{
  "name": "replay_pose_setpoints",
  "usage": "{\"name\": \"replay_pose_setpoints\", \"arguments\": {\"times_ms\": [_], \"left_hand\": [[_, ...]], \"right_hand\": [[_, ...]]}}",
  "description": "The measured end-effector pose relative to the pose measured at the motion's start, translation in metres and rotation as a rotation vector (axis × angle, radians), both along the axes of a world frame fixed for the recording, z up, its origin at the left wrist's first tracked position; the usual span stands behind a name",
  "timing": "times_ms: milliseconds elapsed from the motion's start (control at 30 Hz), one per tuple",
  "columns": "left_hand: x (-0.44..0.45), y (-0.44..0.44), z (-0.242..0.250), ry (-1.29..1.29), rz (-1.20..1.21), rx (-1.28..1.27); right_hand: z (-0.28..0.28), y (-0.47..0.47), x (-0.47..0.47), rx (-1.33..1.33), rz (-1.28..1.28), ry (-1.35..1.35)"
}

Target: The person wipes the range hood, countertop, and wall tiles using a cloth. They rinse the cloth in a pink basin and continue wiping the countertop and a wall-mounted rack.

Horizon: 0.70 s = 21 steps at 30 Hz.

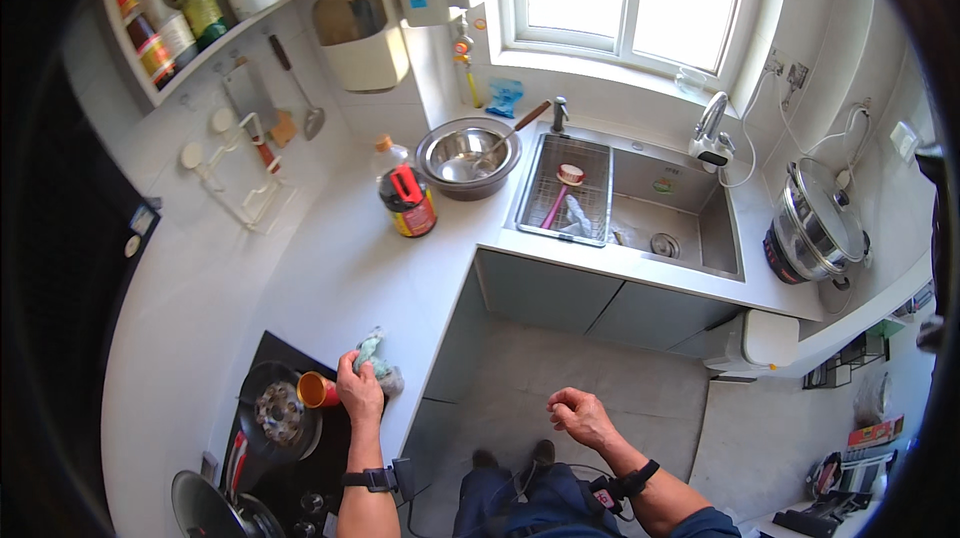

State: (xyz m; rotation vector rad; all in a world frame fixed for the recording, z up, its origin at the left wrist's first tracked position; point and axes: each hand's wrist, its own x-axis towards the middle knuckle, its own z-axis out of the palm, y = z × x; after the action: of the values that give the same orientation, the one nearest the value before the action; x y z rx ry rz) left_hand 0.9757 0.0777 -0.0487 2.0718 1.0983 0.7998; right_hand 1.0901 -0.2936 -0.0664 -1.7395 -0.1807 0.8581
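Observation:
My left hand (360, 388) is closed on a pale green cloth (371, 356) at the corner where the white counter (337, 290) meets the black gas stove (330, 455). A greyish crumpled thing (391, 382) touches the cloth; what it is I cannot tell. Just left of that hand stands a red can with a gold inside (316, 390), beside a dark pan (279, 410) over the burner. My right hand (581, 416) hangs over the floor with its fingers curled, and nothing shows in it.
A large sauce bottle (407, 196) and nested metal bowls with a ladle (469, 159) stand farther back. Beyond are the sink (675, 211) with a rack and brush (568, 176), and a steamer pot (817, 223). A wok (202, 504) is at lower left.

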Motion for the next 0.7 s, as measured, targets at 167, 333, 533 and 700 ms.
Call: {"name": "replay_pose_setpoints", "arguments": {"times_ms": [167,333,533,700], "left_hand": [[0.031,-0.004,-0.056,0.295,-0.247,0.058],[0.034,-0.012,-0.049,0.513,-0.525,0.342],[0.055,0.018,-0.05,0.421,-0.365,0.335],[0.067,0.006,-0.08,0.727,-0.36,0.416]], "right_hand": [[-0.019,-0.004,0.032,-0.095,-0.022,-0.023],[-0.026,-0.003,0.062,-0.149,-0.105,0.01],[-0.024,0.017,0.097,-0.292,-0.106,-0.044],[-0.01,0.044,0.127,-0.283,-0.013,-0.117]]}}
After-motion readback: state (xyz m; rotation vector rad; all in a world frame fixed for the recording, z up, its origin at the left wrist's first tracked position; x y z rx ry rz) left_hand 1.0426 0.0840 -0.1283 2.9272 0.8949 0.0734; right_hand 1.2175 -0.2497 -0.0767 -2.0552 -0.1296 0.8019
